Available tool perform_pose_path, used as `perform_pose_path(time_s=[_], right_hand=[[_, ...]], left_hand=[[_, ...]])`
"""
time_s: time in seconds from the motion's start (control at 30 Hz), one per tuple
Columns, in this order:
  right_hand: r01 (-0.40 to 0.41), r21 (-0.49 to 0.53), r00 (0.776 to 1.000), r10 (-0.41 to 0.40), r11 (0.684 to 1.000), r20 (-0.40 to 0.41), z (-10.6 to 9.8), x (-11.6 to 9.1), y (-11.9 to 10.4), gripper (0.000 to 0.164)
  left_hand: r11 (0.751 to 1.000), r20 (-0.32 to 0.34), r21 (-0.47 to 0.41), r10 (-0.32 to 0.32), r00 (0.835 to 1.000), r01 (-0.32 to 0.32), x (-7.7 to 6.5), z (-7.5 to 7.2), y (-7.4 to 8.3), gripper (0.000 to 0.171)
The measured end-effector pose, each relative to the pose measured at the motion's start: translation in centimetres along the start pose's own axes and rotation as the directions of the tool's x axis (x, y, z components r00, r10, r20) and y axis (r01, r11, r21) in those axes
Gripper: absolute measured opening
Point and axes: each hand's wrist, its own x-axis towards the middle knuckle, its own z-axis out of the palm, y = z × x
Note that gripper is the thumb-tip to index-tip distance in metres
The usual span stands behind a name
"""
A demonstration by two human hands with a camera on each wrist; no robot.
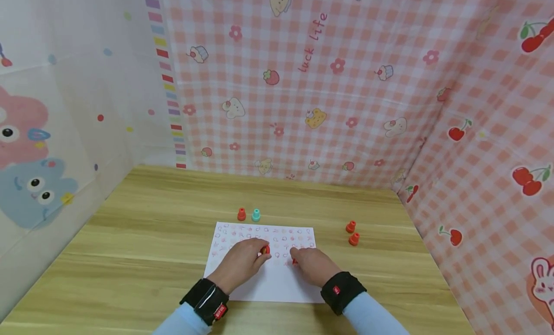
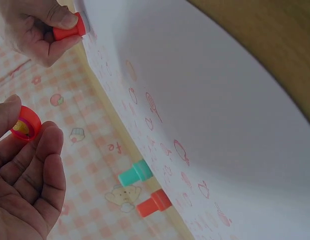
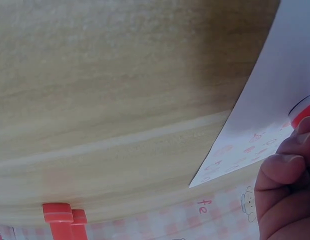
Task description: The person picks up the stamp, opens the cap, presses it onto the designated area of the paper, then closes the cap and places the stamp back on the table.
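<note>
My left hand pinches a small round red stamp piece between thumb and fingers above the paper. Its open end shows a yellow picture inside in the left wrist view. With curled fingers my right hand grips a red toy stamp, its pale base against the paper. Most of that stamp is hidden by the fingers in the head view. The white sheet of paper lies under both hands, with rows of small reddish stamped pictures over its far half.
Behind the paper stand a red stamp and a teal stamp. Two more stamps, a red one and another red one, stand to the right on the wooden table. Patterned cloth hangs around the table's back and sides.
</note>
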Motion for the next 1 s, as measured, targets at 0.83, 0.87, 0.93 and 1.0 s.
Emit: perform_pose_path(time_s=[0.83, 0.87, 0.93, 1.0], right_hand=[[-0.041, 0.041, 0.999, 0.04, 0.998, 0.016, 0.28, 0.07, 0.33, 0.008], [-0.039, 0.043, 0.999, 0.038, 0.998, 0.012, 0.32, 0.1, 0.34, 0.008], [-0.039, 0.046, 0.999, 0.038, 0.998, 0.01, 0.34, 0.1, 0.37, 0.009], [-0.045, 0.048, 0.999, 0.044, 0.998, 0.015, 0.36, 0.09, 0.4, 0.01]], left_hand=[[1.0, 0.029, -0.01, -0.012, 1.0, 0.012, 0.06, 0.08, 0.03, 0.021], [1.0, 0.028, -0.007, -0.01, 1.0, 0.01, 0.05, 0.09, 0.02, 0.021], [1.0, 0.03, -0.009, -0.01, 1.0, 0.01, 0.04, 0.15, 0.02, 0.022], [1.0, 0.035, -0.01, -0.012, 0.999, 0.013, 0.02, 0.19, 0.04, 0.023]])
